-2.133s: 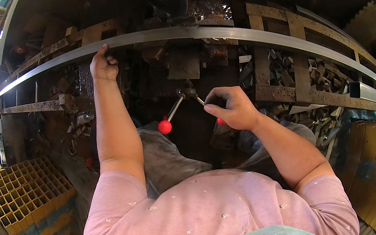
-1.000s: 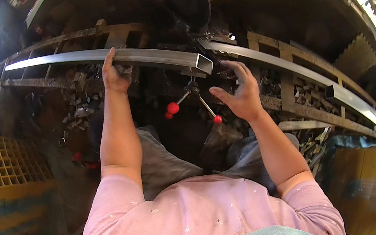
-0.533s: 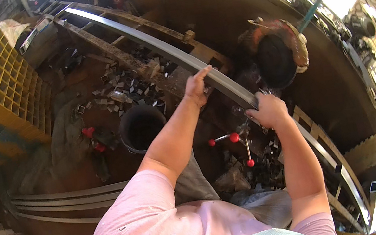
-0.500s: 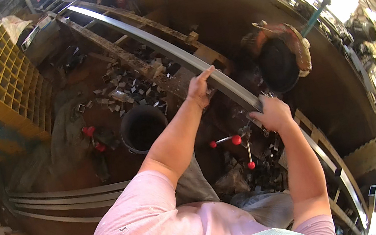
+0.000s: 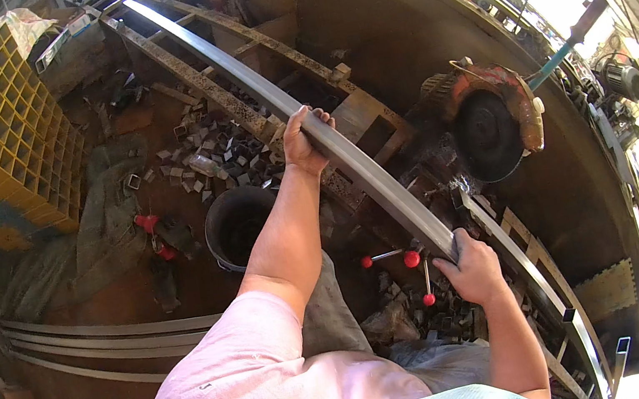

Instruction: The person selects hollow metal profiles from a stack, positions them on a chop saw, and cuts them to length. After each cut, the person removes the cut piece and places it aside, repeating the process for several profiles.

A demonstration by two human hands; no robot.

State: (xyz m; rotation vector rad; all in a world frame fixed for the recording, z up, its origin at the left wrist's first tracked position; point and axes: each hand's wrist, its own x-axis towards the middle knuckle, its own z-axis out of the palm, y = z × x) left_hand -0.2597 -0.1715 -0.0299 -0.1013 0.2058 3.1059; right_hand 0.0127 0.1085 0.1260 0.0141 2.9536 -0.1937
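A long square silver metal tube [image 5: 369, 166] runs diagonally from the far left to a spot in front of me. My left hand [image 5: 305, 143] is wrapped around it partway along, fingers curled over the far side. At its near end, my right hand [image 5: 472, 265] grips the tube, thumb on one side and the fingers partly hidden. A vise handle with red ball knobs [image 5: 411, 258] sits just left of my right hand. Beyond that hand stands a cut-off saw [image 5: 492, 120] with a dark round disc and a worn reddish guard.
A wooden-looking rack [image 5: 189, 73] lies under the tube's far part. Another metal tube [image 5: 529, 262] rests on the right. Several short tube offcuts [image 5: 215, 153] cover the floor near a black bucket [image 5: 239, 221]. Yellow gridded stacks [image 5: 6, 142] stand left, long bars [image 5: 106, 337] below them.
The tube's near end has come toward me, away from the saw, with my right hand on it. My left hand has shifted left and farther out, its fingers now wrapped round the tube.
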